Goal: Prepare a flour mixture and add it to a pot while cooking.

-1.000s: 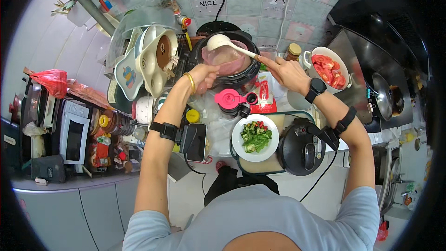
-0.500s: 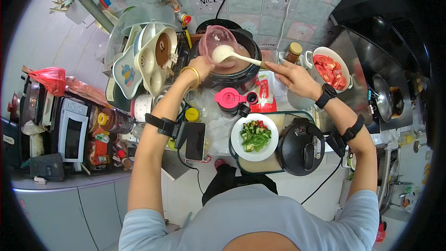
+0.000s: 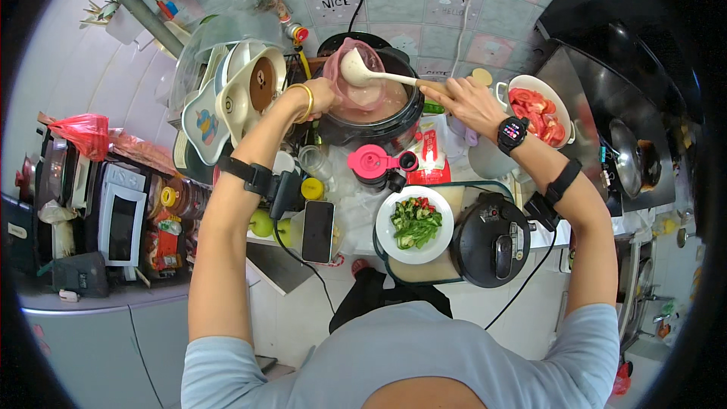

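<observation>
My left hand grips the near left rim of a translucent pink bowl, tilted over a black electric cooker pot. Pale brownish liquid with food in it shows inside the pot. In my right hand is a ladle with a white head and a wooden handle end. The ladle's head sits against the inside of the pink bowl, above the liquid. Closer to me stand a pink-lidded black bottle and a red and white packet.
On the counter are a white plate of chopped green and red vegetables, a black cooker lid and a phone. A white pot of cut tomatoes stands right, beside the stove. Stacked dishes crowd the left.
The ladle's head has risen and shifted left inside the pink bowl. My left hand has moved a little left and up, and my right hand slightly left.
</observation>
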